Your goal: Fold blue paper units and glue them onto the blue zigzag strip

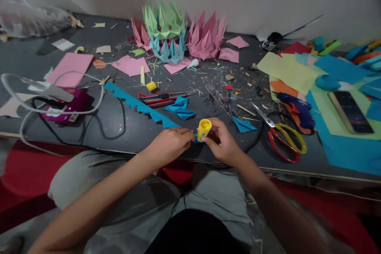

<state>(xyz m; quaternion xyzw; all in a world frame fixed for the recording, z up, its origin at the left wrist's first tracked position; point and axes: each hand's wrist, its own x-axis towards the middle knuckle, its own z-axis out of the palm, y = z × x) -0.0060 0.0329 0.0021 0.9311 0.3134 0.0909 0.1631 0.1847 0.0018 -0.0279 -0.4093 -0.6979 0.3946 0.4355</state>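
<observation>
A long blue paper strip (143, 105) with a zigzag edge slants across the table toward me. My left hand (168, 147) is closed on its near end, fingers pinched together. In my right hand (224, 143) is an uncapped yellow glue stick (204, 128), its open end tilted up, beside the left fingertips. The strip's end lies partly hidden under the glue stick and fingers. Beyond the hands are folded blue paper pieces (180, 108), with another blue folded piece (244, 124) to the right. A yellow cap (151, 86) lies farther back.
Pink, green and blue paper crowns (206, 39) stand near the wall. A red box cutter (163, 97) and clear ruler (218, 99) lie ahead. Scissors (285, 139), a blue glue gun (297, 111), coloured sheets and a phone (351, 112) are right. A purple box (67, 105) with cables sits left.
</observation>
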